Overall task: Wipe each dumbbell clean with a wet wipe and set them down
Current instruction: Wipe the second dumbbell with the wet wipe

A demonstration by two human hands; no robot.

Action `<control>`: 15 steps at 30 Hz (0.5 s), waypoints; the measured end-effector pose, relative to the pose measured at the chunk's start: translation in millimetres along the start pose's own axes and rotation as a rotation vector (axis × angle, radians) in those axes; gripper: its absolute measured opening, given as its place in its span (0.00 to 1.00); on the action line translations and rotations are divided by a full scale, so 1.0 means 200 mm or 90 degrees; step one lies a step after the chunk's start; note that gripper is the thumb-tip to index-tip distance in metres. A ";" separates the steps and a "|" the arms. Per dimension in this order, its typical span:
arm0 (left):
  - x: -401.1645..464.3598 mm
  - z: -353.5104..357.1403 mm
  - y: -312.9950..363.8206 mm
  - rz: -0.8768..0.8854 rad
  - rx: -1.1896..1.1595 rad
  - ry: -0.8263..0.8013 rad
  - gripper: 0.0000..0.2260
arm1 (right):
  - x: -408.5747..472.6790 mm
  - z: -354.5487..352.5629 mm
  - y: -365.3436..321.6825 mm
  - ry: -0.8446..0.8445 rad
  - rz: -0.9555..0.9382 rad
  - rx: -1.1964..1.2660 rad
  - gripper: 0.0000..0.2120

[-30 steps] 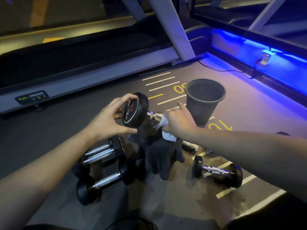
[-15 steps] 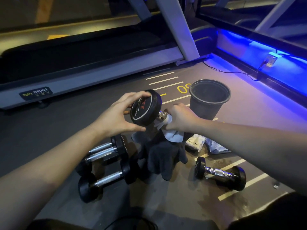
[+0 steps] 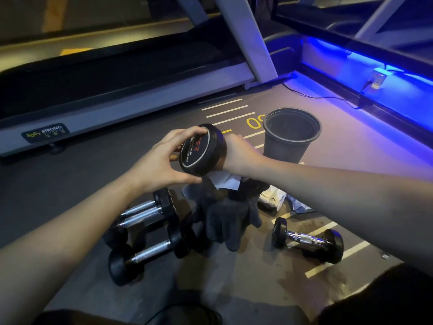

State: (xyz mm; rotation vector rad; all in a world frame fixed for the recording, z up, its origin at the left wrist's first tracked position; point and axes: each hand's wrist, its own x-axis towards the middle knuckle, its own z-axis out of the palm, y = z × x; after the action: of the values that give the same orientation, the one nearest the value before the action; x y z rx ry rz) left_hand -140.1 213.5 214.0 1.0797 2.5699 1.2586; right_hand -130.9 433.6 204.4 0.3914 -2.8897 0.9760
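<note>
My left hand [image 3: 159, 160] grips the near black head of a small dumbbell [image 3: 201, 148], marked 2.5, with fingers on top and thumb below. My right hand [image 3: 239, 153] is wrapped round the handle just behind that head, with a white wet wipe [image 3: 225, 179] hanging out beneath it. The handle and far head are hidden behind my right hand. Three dumbbells [image 3: 145, 228] lie together on the floor at lower left. Another dumbbell [image 3: 307, 240] with a chrome handle lies alone at lower right.
A dark glove-like cloth [image 3: 229, 219] lies on the floor under the held dumbbell. A black bucket [image 3: 290, 137] stands just beyond my right hand. White packets [image 3: 274, 198] lie beside the cloth. A treadmill base [image 3: 117, 109] runs along the back; a blue-lit ledge [image 3: 375, 99] borders the right.
The held dumbbell has risen slightly and turned its near end face toward me. My right hand slid along the handle up against the near head, hiding the chrome.
</note>
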 end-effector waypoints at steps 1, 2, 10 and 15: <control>0.00 0.00 0.00 -0.005 -0.004 0.002 0.44 | 0.00 0.00 0.01 -0.009 -0.002 -0.002 0.16; 0.00 0.00 0.00 -0.008 -0.007 0.002 0.44 | 0.00 0.00 0.02 -0.018 -0.004 -0.013 0.16; -0.02 0.01 0.00 0.003 -0.008 -0.005 0.45 | -0.03 -0.02 0.11 -0.094 -0.028 -0.147 0.19; -0.03 0.00 -0.03 -0.023 -0.018 0.000 0.45 | -0.07 -0.05 0.24 -0.148 -0.029 -0.193 0.12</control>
State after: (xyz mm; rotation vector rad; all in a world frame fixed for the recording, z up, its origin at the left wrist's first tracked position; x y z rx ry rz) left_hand -138.3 206.6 209.6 1.0235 2.5522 1.2824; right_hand -130.4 478.8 181.6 0.5778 -3.1497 0.5018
